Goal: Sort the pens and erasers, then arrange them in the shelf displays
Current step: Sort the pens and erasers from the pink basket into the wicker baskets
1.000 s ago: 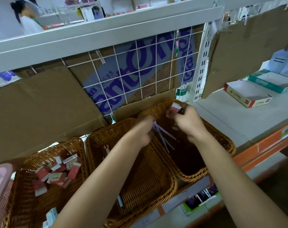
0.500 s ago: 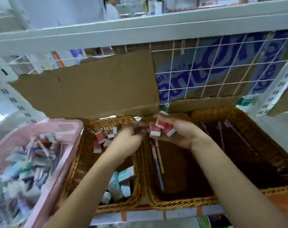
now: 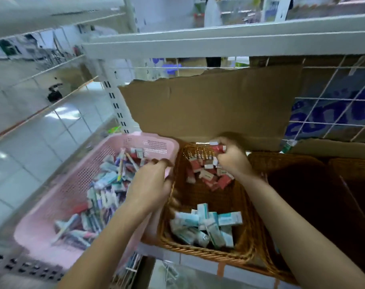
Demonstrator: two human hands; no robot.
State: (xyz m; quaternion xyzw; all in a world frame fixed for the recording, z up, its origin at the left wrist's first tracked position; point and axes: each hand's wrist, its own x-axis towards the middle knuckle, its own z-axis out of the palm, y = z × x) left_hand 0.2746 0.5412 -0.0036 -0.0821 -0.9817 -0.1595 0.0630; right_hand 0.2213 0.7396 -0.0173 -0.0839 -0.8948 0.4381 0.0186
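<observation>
A pink plastic basket (image 3: 52, 205) at the left holds several mixed pens and erasers (image 3: 102, 197). To its right a wicker basket (image 3: 198, 250) holds red-and-white erasers (image 3: 208, 174) at the back and teal-and-white erasers (image 3: 206, 224) at the front. My right hand (image 3: 229, 159) grips a few red erasers over the back of that wicker basket. My left hand (image 3: 150, 188) hovers over the pink basket's right rim with fingers curled; whether it holds anything is hidden.
A second wicker basket (image 3: 302, 163) stands to the right, dark inside, with a third (image 3: 352, 167) beyond it. Brown cardboard (image 3: 208, 105) and a white wire grid (image 3: 333, 105) back the shelf. A white shelf (image 3: 219, 42) runs overhead. Tiled floor (image 3: 31, 153) shows at the left.
The view has swung left from the right-hand baskets to the pink basket. My right hand carried the red erasers left over the eraser basket; my left hand moved to the pink basket's rim.
</observation>
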